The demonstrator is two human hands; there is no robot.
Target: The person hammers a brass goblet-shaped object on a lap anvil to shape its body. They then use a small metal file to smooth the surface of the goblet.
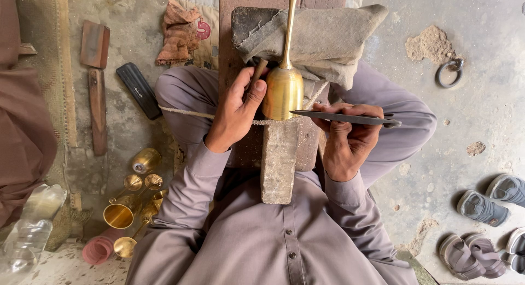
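1. Two hands work on one brass goblet (283, 83), which lies upside down on a wooden block (279, 159) between the person's knees, its stem running up and away from the body
2. Left hand (235, 113) is closed on the goblet's bowl from the left, thumb (256, 93) pressed on the brass, and it also seems to pinch a thin wooden stick (258, 71) against it
3. Right hand (347, 137) is closed around a long flat metal file (344, 118); the file lies crosswise, at a right angle to the goblet's long axis, with its tip touching the bowl's right side near the rim
4. So the goblet sits just left of the right fingers (350, 111) and just right of the left palm; the left hand is the nearer, being wrapped on it
5. Cord (186, 112) runs across the lap and over the block under the rim
6. Grey cloth (322, 36) covers the support behind the stem
7. Hidden or unclear: the goblet's foot is cut off at the top edge, the left fingertips are behind the bowl, and how the cord is fixed cannot be made out
8. More brass cups (134, 200) lie on the floor (481, 115) at the left, well apart from both hands
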